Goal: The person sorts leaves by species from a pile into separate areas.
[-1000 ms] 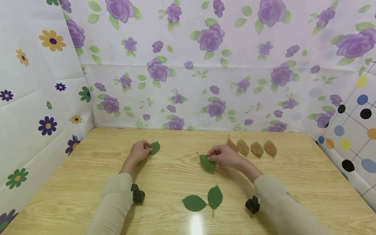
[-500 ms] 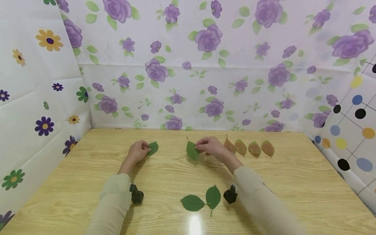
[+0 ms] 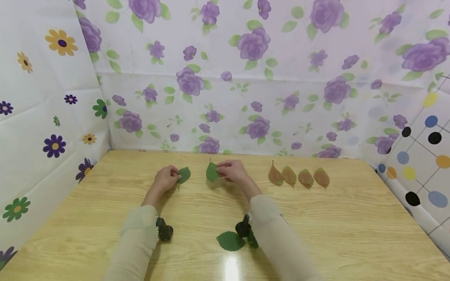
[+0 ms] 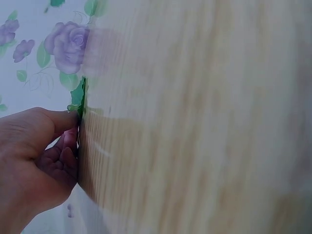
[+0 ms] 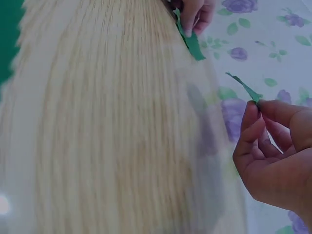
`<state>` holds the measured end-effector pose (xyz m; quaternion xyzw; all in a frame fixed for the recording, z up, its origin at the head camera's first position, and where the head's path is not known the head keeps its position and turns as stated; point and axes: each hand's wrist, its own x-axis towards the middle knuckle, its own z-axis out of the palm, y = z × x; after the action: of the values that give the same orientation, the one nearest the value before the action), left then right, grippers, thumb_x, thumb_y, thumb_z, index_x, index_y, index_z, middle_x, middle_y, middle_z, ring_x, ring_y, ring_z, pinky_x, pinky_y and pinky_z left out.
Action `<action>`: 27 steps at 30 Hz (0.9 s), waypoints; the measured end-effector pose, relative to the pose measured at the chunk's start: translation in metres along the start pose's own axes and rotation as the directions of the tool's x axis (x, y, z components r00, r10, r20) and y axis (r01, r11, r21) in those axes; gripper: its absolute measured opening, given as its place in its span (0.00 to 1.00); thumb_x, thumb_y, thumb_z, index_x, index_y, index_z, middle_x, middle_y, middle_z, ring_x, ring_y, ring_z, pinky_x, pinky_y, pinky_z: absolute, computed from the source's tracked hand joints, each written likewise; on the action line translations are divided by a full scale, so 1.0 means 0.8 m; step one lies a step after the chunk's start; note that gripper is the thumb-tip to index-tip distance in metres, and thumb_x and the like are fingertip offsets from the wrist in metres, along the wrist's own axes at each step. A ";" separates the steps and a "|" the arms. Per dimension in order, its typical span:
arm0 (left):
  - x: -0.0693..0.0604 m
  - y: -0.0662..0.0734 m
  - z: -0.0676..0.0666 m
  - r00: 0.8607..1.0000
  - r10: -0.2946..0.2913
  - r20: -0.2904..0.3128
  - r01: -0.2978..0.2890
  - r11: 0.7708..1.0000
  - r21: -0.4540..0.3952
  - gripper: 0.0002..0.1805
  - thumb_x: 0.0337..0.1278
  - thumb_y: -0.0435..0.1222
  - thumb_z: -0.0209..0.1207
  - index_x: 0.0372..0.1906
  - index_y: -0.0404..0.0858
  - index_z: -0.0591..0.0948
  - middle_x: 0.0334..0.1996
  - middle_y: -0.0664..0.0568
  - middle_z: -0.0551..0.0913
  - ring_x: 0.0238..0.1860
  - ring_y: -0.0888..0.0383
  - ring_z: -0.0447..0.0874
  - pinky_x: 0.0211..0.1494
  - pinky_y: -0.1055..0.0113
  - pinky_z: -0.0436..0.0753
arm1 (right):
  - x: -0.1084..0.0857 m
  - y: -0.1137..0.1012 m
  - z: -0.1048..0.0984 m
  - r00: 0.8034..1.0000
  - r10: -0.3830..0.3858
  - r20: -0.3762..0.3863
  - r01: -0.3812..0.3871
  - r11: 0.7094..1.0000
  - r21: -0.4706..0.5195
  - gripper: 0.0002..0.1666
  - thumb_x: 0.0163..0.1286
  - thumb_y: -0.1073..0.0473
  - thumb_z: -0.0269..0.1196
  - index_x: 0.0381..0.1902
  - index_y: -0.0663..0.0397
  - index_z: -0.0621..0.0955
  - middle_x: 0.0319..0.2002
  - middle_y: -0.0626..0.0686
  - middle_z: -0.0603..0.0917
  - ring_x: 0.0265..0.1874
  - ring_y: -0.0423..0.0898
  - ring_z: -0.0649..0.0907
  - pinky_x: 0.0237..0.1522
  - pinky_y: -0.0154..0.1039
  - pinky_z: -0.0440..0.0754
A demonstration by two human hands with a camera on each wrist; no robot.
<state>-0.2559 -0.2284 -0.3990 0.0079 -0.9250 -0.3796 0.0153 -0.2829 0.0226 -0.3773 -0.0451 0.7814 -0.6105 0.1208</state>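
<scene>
At the back left of the table, my left hand (image 3: pixel 166 178) has thumb and fingertips on the edge of a green leaf (image 3: pixel 184 175). The left wrist view shows that leaf (image 4: pixel 79 97) edge-on at the table surface, thumb against it. My right hand (image 3: pixel 233 171) pinches a second green leaf (image 3: pixel 211 172) by its right edge, stem pointing away. In the right wrist view this leaf (image 5: pixel 249 90) is raised off the table between thumb and index finger. A short gap separates the two leaves.
Several reddish-brown leaves (image 3: pixel 306 178) lie in a row at the back right. Nearer the front lies a serrated green leaf (image 3: pixel 230 241), with another (image 3: pixel 252 239) partly hidden by the right wrist camera (image 3: pixel 243 228). A flowered cloth (image 3: pixel 225 97) hangs behind the table (image 3: pixel 197 210).
My right hand has carried its green leaf left and toward the back, closer to the left hand's leaf. The left hand stays in place. The right forearm now covers part of a front leaf.
</scene>
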 end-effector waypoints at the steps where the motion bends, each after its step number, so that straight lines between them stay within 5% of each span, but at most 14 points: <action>1: 0.000 -0.001 -0.001 1.000 0.000 -0.001 0.000 1.000 0.001 0.11 0.63 0.29 0.57 0.45 0.24 0.76 0.34 0.42 0.77 0.38 0.48 0.74 0.40 0.61 0.75 | 0.002 0.002 0.007 1.000 -0.002 -0.013 0.002 1.000 0.005 0.12 0.67 0.64 0.63 0.47 0.63 0.84 0.34 0.55 0.86 0.30 0.42 0.83 0.26 0.32 0.74; 11: -0.002 -0.003 -0.002 1.000 0.011 0.016 -0.011 1.000 -0.014 0.11 0.64 0.29 0.58 0.46 0.24 0.76 0.35 0.42 0.77 0.39 0.48 0.74 0.42 0.59 0.75 | 0.012 0.017 0.066 0.992 0.034 -0.118 -0.015 0.987 0.160 0.10 0.64 0.70 0.64 0.44 0.67 0.84 0.36 0.56 0.84 0.23 0.39 0.80 0.20 0.25 0.70; 27: -0.002 -0.003 0.000 1.000 0.010 -0.008 -0.010 1.000 -0.018 0.11 0.63 0.29 0.58 0.45 0.25 0.76 0.34 0.43 0.77 0.39 0.48 0.75 0.45 0.57 0.75 | 0.012 0.010 0.089 0.983 0.019 -0.184 -0.016 1.000 0.018 0.09 0.62 0.69 0.65 0.41 0.66 0.84 0.25 0.54 0.84 0.12 0.39 0.73 0.14 0.27 0.70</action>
<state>-0.2541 -0.2299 -0.4011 0.0048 -0.9215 -0.3879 0.0210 -0.2742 -0.0443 -0.4023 0.0193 0.7846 -0.6174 0.0535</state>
